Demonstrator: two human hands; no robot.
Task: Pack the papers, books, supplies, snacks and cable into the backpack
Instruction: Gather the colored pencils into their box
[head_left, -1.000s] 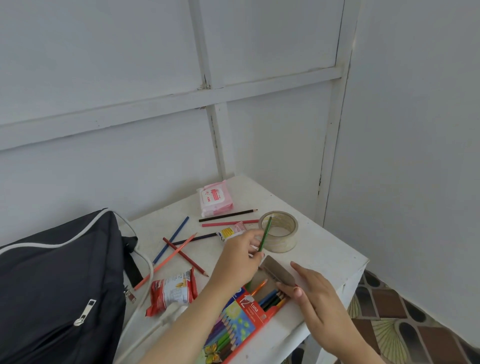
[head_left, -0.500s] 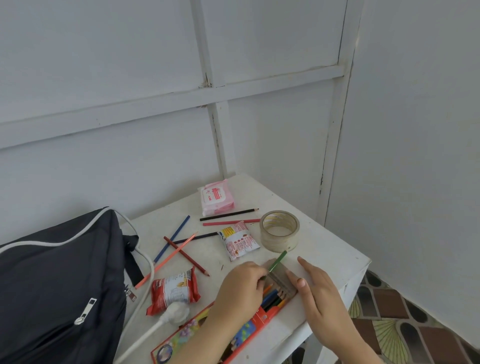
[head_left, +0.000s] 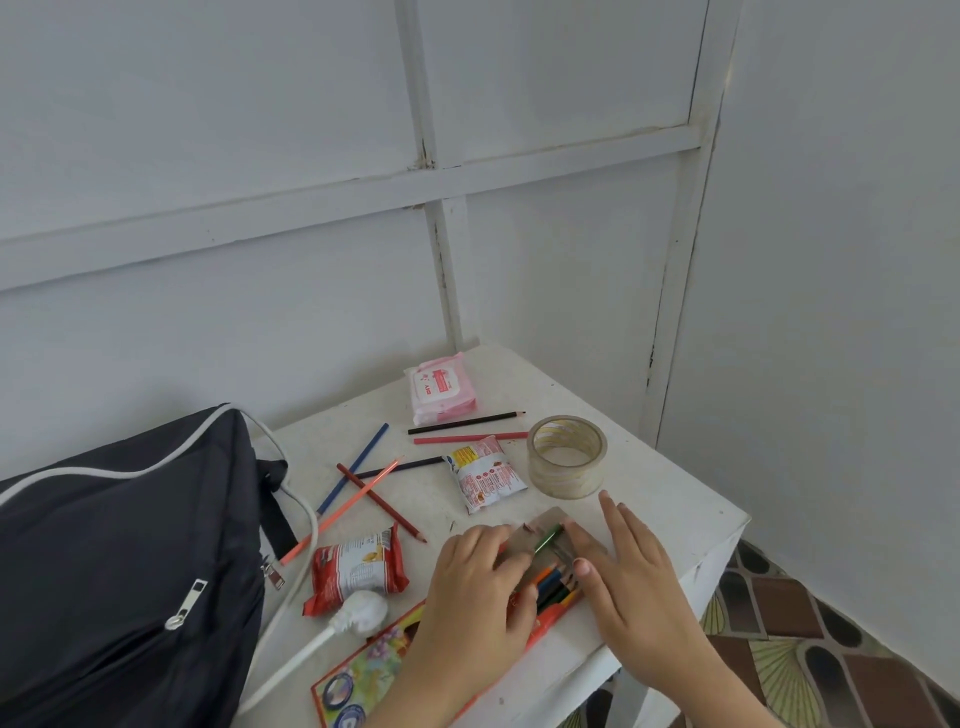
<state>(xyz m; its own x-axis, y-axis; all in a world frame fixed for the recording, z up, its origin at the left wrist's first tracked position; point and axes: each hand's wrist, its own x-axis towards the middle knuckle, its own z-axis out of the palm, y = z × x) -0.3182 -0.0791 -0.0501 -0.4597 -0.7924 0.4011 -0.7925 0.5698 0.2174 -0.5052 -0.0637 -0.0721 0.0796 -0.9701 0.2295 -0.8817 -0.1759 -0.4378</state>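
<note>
While my hands meet at the open end of the pencil box (head_left: 374, 670), the dark backpack (head_left: 119, 561) sits at the left edge of the white tabletop (head_left: 649, 499), none of the supplies in it.

The box lies at the near edge, coloured pencils showing in its mouth. My right hand (head_left: 628, 582) lies flat beside it, fingers straight. My left hand (head_left: 478, 587) curls over the mouth by a green pencil (head_left: 548, 538); I cannot tell whether it pinches it. Beyond them stand the tape roll (head_left: 567, 456) and pink wipes pack (head_left: 441, 387). A red snack bag (head_left: 358, 569) touches the white cable plug (head_left: 361, 613); a smaller snack packet (head_left: 488, 480) lies by the tape. Loose pencils (head_left: 382, 504) are scattered mid-table.
</note>
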